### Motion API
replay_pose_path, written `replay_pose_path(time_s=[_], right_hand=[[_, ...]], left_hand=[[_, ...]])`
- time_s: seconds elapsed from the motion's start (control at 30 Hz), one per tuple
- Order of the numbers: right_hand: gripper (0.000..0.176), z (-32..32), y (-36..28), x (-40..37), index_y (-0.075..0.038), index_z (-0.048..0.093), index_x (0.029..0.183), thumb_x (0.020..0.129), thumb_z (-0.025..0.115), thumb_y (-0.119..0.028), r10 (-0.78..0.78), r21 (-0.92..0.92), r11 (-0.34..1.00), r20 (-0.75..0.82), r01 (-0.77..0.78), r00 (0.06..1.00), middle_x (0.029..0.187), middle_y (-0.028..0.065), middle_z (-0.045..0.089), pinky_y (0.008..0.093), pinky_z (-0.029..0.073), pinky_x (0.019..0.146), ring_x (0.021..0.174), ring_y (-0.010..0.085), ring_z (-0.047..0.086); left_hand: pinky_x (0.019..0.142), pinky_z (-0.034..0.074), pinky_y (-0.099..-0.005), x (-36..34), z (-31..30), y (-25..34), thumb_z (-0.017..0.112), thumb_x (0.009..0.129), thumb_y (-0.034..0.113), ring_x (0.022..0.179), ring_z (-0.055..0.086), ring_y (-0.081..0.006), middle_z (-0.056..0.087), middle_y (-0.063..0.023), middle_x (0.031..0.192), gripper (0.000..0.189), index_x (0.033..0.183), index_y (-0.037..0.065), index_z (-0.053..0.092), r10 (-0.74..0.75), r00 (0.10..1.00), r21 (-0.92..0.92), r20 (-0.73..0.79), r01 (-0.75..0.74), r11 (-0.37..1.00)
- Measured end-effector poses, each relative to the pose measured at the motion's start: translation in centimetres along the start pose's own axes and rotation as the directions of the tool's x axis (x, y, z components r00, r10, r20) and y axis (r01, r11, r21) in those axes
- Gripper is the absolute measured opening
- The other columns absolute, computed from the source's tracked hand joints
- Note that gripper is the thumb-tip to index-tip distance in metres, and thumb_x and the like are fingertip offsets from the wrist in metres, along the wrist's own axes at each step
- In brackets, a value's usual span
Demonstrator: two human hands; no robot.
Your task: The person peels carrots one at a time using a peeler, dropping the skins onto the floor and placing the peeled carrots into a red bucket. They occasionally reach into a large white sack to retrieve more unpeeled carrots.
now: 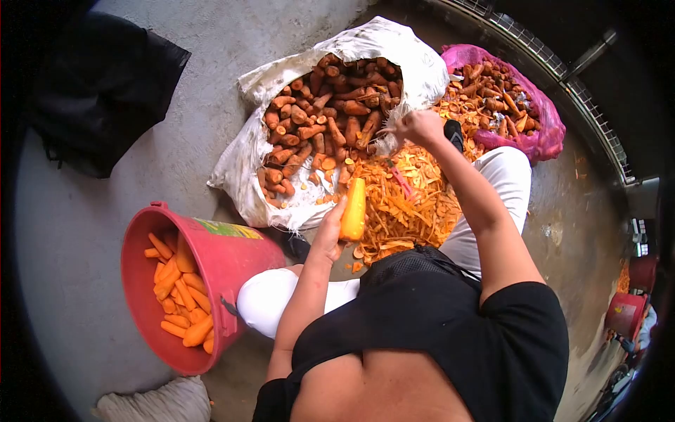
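Observation:
My left hand (329,233) is wrapped round a peeled carrot (354,211), held upright with its thick end down. Beyond it, my right hand (418,129) is raised beside the mouth of a white sack (415,60). Its fingers are curled in, and I cannot make out what, if anything, they hold. Unpeeled carrots (330,112) spill from the sack's open mouth. Below my right hand lies a heap of orange peelings (394,218), with a pinkish-red strip-like object (402,183) on top.
On the left, a red bucket (239,257) leans toward me with peeled carrots (184,288) inside. A pink mesh sack (552,133) of carrots and scraps stands at the upper right. Black cloth (105,91) lies at the upper left, a pale sack (158,402) at the lower left.

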State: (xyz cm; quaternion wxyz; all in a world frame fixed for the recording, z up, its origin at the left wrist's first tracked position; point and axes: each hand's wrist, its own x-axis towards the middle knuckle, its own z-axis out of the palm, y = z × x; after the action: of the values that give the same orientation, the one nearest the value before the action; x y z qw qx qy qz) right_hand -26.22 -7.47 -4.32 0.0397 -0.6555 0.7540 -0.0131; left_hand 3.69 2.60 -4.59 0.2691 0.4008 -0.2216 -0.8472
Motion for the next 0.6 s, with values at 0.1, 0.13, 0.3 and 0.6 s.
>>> replay_pose_path(time_s=[0.1, 0.13, 0.3, 0.6], right_hand=[[0.043, 0.0, -4.2, -3.8, -0.022, 0.073, 0.067, 0.094, 0.045, -0.039, -0.122, 0.231, 0.969, 0.125, 0.09, 0.985, 0.044, -0.0075, 0.047, 0.022, 0.029, 0.035, 0.038, 0.0026, 0.031], [0.041, -1.4, -5.8, -5.8, -0.021, 0.073, 0.067, 0.094, 0.047, -0.037, -0.189, 0.328, 0.931, 0.047, 0.163, 0.981, 0.045, -0.0079, 0.048, 0.0223, 0.028, 0.034, 0.037, 0.0028, 0.031], [0.027, -0.1, -9.8, -9.9, -0.01, 0.057, 0.048, 0.072, 0.061, -0.021, -0.444, 0.415, 0.673, -0.435, 0.612, 0.783, 0.049, 0.005, 0.052, 0.0368, 0.04, 0.049, 0.049, 0.0222, 0.052], [0.034, 0.0, -9.3, -8.0, -0.014, 0.062, 0.048, 0.079, 0.057, -0.027, -0.424, 0.407, 0.75, -0.308, 0.521, 0.851, 0.047, 0.0021, 0.054, 0.0329, 0.046, 0.053, 0.049, 0.018, 0.056]], left_hand=[[0.064, 0.053, -0.0285, 1.3, -1.0, -0.3, 0.048, 0.095, 0.04, 0.073, 0.062, -0.0146, 0.062, -0.0089, 0.091, 0.041, 0.114, 0.004, 0.054, -0.024, 0.999, -0.077, 0.047, 0.028, 0.997], [0.065, 0.054, -0.0287, 1.6, -1.3, -0.5, 0.047, 0.095, 0.04, 0.074, 0.062, -0.0145, 0.063, -0.0088, 0.092, 0.041, 0.115, 0.004, 0.054, -0.036, 0.997, -0.108, 0.067, 0.043, 0.993], [0.075, 0.055, -0.0319, 1.9, -0.7, -0.3, 0.043, 0.096, 0.041, 0.085, 0.063, -0.0175, 0.063, -0.0073, 0.1, 0.042, 0.117, 0.006, 0.053, -0.041, 0.998, -0.27, 0.047, 0.052, 0.962], [0.06, 0.057, -0.0343, 0.7, 0.9, 0.4, 0.044, 0.095, 0.044, 0.071, 0.065, -0.0186, 0.064, -0.0086, 0.085, 0.042, 0.111, 0.006, 0.055, -0.043, 0.999, -0.215, -0.024, 0.037, 0.976]])
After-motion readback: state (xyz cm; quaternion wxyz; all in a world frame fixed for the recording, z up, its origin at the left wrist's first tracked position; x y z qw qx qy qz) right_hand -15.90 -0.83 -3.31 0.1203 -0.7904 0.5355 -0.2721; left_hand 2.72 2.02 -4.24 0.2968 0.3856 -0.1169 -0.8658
